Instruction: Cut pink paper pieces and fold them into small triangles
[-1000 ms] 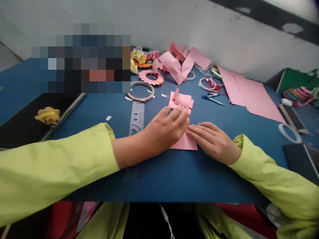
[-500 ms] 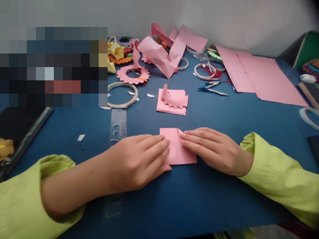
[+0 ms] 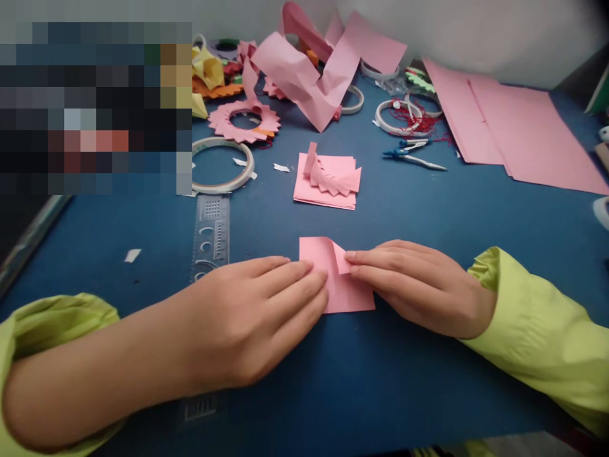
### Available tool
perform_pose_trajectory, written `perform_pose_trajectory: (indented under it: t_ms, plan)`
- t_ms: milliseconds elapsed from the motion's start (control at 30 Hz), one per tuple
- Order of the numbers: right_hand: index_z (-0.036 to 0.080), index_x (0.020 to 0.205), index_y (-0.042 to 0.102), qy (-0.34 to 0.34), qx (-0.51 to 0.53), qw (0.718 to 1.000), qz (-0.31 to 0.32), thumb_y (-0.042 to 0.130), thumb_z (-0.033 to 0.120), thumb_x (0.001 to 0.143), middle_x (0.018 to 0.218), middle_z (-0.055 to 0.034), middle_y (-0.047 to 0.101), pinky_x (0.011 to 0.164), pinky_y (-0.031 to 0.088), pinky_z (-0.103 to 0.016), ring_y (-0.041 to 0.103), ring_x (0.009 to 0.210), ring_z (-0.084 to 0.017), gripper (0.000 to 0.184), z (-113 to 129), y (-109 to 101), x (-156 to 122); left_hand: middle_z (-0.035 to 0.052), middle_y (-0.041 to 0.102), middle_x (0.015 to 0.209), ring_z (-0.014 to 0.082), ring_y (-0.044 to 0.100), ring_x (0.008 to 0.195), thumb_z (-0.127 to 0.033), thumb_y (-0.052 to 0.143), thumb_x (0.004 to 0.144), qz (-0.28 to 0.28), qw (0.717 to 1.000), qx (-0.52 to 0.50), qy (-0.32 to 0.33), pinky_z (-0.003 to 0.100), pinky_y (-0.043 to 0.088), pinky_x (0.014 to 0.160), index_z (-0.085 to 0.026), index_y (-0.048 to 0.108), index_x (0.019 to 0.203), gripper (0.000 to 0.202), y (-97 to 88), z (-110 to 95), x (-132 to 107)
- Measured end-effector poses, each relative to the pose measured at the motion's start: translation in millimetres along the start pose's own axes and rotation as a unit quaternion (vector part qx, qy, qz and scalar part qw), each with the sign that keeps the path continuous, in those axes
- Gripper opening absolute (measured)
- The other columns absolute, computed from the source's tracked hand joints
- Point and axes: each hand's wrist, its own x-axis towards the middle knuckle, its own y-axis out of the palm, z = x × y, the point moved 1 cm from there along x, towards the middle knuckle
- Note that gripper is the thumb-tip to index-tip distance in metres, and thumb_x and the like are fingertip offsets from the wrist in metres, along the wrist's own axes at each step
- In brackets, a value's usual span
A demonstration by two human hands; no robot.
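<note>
A small pink paper square (image 3: pixel 342 295) lies on the blue table in front of me, its upper right corner bent over toward the middle. From the left, my left hand (image 3: pixel 259 311) rests palm down, its outstretched fingers pressing on the paper's left part; the thumb is hidden. At the right side, my right hand (image 3: pixel 419 285) pinches the turned corner with its fingertips. Just behind the square, a stack of pink paper squares (image 3: pixel 304 190) carries a partly built arc of folded pink pieces (image 3: pixel 333 181).
A clear plastic ruler (image 3: pixel 212 228) runs under my left forearm. Behind are a tape roll (image 3: pixel 245 181), a pink folded ring (image 3: pixel 219 124), crumpled pink paper (image 3: pixel 290 66), a blue-and-white compass (image 3: pixel 413 155) and large pink sheets (image 3: pixel 537 139). A paper scrap (image 3: pixel 133 255) lies left.
The upper right corner of the paper has come further over, its flap now showing plainly between my right fingertips. My left hand stays on the paper. The view has shifted slightly.
</note>
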Motion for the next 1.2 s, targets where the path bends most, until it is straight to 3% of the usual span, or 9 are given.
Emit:
perform_pose_trajectory:
  t_ms: [167, 267, 567, 733, 933, 1200]
  plan:
    - [0.005, 0.112, 0.059, -0.032, 0.012, 0.999, 0.016, 0.039, 0.01, 0.094, 0.112, -0.0175, 0.067, 0.09, 0.054, -0.038, 0.061, 0.11, -0.021, 0.027, -1, 0, 3, 0.0143, 0.071, 0.102, 0.0242, 0.067, 0.096, -0.011, 0.048, 0.091, -0.009, 1.0, -0.022, 0.007, 0.038, 0.058, 0.079, -0.007, 0.064, 0.1, 0.019, 1.6, 6, -4]
    - [0.002, 0.113, 0.058, -0.013, 0.004, 1.0, 0.018, 0.043, 0.007, 0.092, 0.114, -0.0198, 0.065, 0.094, 0.053, -0.041, 0.059, 0.113, -0.023, 0.027, -1, 1, 2, 0.0114, 0.071, 0.101, 0.0226, 0.066, 0.094, -0.013, 0.05, 0.09, -0.024, 0.999, -0.037, -0.005, 0.035, 0.055, 0.075, -0.008, 0.064, 0.098, 0.016, 6.7, 9, -7]
    - [0.002, 0.115, 0.057, -0.012, 0.024, 0.999, 0.02, 0.04, 0.006, 0.092, 0.116, -0.0204, 0.064, 0.098, 0.052, -0.041, 0.057, 0.117, -0.023, 0.029, -1, 0, 2, 0.0118, 0.065, 0.117, 0.0263, 0.06, 0.105, -0.014, 0.043, 0.092, -0.034, 0.995, -0.047, -0.076, 0.039, 0.049, 0.08, -0.009, 0.058, 0.115, 0.028, 21.8, 11, -10]
    - [-0.002, 0.113, 0.058, -0.027, 0.026, 0.999, 0.015, 0.042, 0.005, 0.091, 0.114, -0.0222, 0.064, 0.098, 0.052, -0.041, 0.057, 0.116, -0.025, 0.028, -1, 1, 2, 0.0146, 0.062, 0.122, 0.0291, 0.057, 0.112, -0.014, 0.042, 0.092, -0.005, 0.993, -0.063, -0.096, 0.043, 0.048, 0.084, -0.008, 0.057, 0.118, 0.031, 19.9, 10, -7]
    - [-0.004, 0.115, 0.058, -0.034, 0.012, 0.999, 0.005, 0.053, 0.001, 0.083, 0.117, -0.0227, 0.063, 0.099, 0.052, -0.041, 0.057, 0.115, -0.027, 0.033, -1, 5, 2, 0.0177, 0.05, 0.136, 0.0336, 0.049, 0.123, -0.019, 0.039, 0.093, 0.014, 0.985, -0.054, -0.166, 0.05, 0.042, 0.093, -0.011, 0.052, 0.128, 0.038, 22.6, 12, -9]
    - [0.002, 0.122, 0.053, -0.047, 0.024, 0.997, 0.047, 0.037, 0.009, 0.094, 0.121, -0.0191, 0.062, 0.1, 0.051, -0.038, 0.053, 0.121, -0.022, 0.033, 0, 1, 0, 0.0169, 0.06, 0.126, 0.0288, 0.056, 0.116, -0.015, 0.043, 0.092, -0.009, 0.991, -0.058, -0.121, 0.045, 0.048, 0.087, -0.008, 0.057, 0.118, 0.03, 18.9, 16, -7]
